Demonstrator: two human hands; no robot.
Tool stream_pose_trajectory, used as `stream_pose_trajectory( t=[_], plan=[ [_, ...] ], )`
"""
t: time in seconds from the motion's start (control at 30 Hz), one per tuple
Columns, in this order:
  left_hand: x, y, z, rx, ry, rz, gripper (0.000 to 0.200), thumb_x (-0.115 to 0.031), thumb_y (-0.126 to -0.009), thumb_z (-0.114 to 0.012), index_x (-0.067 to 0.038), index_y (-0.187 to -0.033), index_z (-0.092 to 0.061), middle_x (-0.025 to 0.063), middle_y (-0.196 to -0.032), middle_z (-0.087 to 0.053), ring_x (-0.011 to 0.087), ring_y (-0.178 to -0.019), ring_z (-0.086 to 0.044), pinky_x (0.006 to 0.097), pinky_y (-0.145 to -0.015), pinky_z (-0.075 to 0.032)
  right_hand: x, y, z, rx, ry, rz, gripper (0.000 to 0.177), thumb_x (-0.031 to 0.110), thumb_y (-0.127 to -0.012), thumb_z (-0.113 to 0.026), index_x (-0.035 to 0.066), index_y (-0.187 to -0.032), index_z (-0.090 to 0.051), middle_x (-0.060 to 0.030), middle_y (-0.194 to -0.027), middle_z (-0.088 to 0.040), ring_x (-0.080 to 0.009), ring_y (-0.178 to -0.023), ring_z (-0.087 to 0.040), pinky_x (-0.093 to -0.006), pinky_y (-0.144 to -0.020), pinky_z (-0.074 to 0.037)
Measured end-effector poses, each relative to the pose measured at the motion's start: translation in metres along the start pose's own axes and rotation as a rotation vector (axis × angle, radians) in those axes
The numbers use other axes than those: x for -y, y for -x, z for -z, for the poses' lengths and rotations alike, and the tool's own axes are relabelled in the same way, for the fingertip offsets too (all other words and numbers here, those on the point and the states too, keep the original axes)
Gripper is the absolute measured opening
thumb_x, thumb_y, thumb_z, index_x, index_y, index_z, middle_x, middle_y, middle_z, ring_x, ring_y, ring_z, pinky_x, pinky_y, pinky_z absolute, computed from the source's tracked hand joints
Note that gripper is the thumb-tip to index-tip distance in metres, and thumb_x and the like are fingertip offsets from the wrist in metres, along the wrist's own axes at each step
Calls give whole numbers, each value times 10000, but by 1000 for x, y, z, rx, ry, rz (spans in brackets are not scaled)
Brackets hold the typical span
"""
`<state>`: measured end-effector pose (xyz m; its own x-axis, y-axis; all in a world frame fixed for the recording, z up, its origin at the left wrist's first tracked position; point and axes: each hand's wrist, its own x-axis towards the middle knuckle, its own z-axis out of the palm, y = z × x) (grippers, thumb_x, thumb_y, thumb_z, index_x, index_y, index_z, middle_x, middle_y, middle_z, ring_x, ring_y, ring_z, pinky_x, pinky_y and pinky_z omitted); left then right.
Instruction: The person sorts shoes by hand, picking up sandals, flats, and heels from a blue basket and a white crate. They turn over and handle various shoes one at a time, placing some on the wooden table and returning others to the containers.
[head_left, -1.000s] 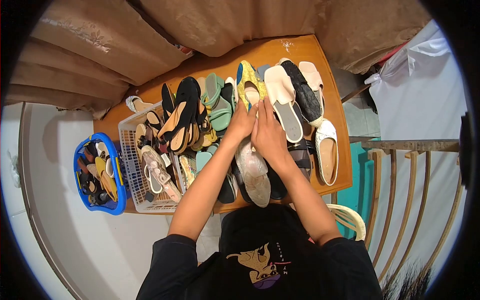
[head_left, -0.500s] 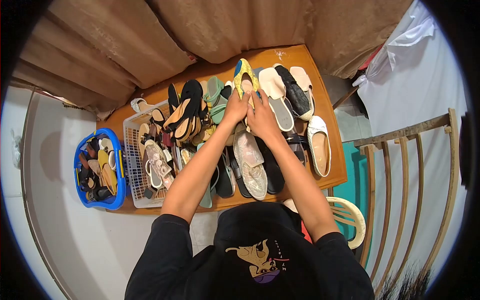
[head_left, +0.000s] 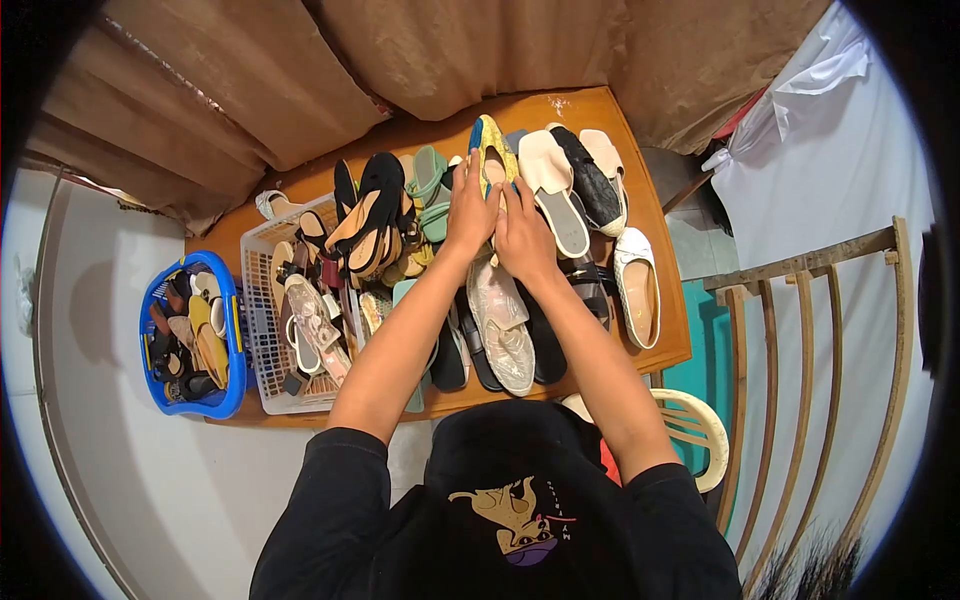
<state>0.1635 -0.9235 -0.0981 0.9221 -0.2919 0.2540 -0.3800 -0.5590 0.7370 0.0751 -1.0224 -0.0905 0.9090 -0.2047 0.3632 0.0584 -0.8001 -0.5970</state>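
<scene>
A yellow flat shoe with blue patches [head_left: 492,140] points away from me at the back of the table, its heel end between my two hands. My left hand [head_left: 470,210] lies along the shoe's left side, fingers stretched forward and thumb at the heel. From the other side, my right hand [head_left: 522,232] grips the heel, with fingertips on the right edge. My hands partly hide the heel. Just below them lies a shoe in clear plastic [head_left: 502,335]. Right of the hands are a cream slide [head_left: 546,165] and a black textured shoe [head_left: 586,180].
The wooden table [head_left: 668,335] holds many shoes. A white basket [head_left: 262,330] and a blue basket [head_left: 232,390], both full of footwear, stand left. A white flat [head_left: 622,262] lies near the right edge. A plastic chair [head_left: 715,440] and wooden rack [head_left: 735,400] stand right.
My left hand's fingers have straightened and slid forward along the shoe's side. The shoe and my right hand stay nearly in place; the view has shifted slightly.
</scene>
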Motion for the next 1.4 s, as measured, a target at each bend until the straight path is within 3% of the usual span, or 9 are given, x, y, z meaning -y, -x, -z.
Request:
stream_pose_trajectory(
  t=[0.23,0.33,0.37,0.5,0.63,1.1,1.27,1.37,1.4],
  plan=[
    [13,-7,6,78,153,97,811,-186,-974,-680,10,-1608,-213,285,-1506,-430,424,-1403,-454,439,-1174,-362,16,-2,0,76,85,-41,527,185,-965,-567,-28,-1440,-484,-260,-1523,-447,-498,-998,-671,-533,-861,-572],
    [6,-18,18,176,617,215,770,-47,-898,-691,6,-1532,-258,220,-1458,-486,331,-1323,-538,385,-1145,-396,17,-5,4,59,55,-15,519,176,-969,-556,-35,-1438,-482,-270,-1517,-446,-501,-1004,-666,-532,-890,-563],
    [1,-19,19,132,748,201,740,-10,-877,-676,-13,-1501,-278,194,-1436,-489,280,-1289,-541,358,-1132,-403,17,-6,7,88,19,-40,515,161,-969,-552,-43,-1436,-480,-279,-1513,-444,-505,-1044,-651,-534,-921,-549],
    [13,-33,3,53,892,135,723,-43,-917,-654,-19,-1543,-294,210,-1503,-455,308,-1369,-494,379,-1166,-364,17,-13,18,111,-28,-39,493,105,-960,-539,-83,-1414,-492,-316,-1487,-449,-502,-1262,-532,-526,-1079,-441],
    [18,-22,-10,-18,457,20,679,-139,-1014,-614,-63,-1611,-300,210,-1589,-402,303,-1432,-444,388,-1177,-351,25,-14,28,129,-67,-15,487,84,-949,-562,-116,-1389,-508,-328,-1430,-491,-491,-1304,-495,-513,-1124,-404],
    [20,-18,-19,64,589,52,603,-234,-1099,-400,-125,-1654,-191,184,-1702,-197,350,-1577,-179,418,-1273,-166,4,8,1,-10,-110,65,412,55,-994,-517,-101,-1374,-549,-315,-1452,-508,-478,-1343,-477,-506,-1151,-381],
    [24,-23,-22,74,522,39,661,-217,-1082,-447,-89,-1653,-140,199,-1697,-193,356,-1575,-179,418,-1273,-164,2,8,-4,-13,-77,57,427,73,-998,-530,-93,-1391,-538,-309,-1461,-504,-475,-1354,-469,-510,-1156,-377],
    [17,-22,-15,104,665,62,763,-177,-981,-618,-55,-1629,-234,238,-1658,-273,356,-1555,-240,402,-1259,-186,1,5,0,-2,-77,79,439,86,-996,-548,-93,-1396,-533,-305,-1463,-506,-473,-1351,-474,-512,-1154,-382],
    [14,-19,-11,86,629,95,716,-116,-995,-617,-45,-1623,-279,192,-1649,-321,287,-1521,-306,363,-1222,-255,2,4,4,4,-79,82,435,85,-992,-557,-95,-1388,-541,-306,-1457,-513,-473,-1345,-482,-510,-1150,-386]
  ],
)
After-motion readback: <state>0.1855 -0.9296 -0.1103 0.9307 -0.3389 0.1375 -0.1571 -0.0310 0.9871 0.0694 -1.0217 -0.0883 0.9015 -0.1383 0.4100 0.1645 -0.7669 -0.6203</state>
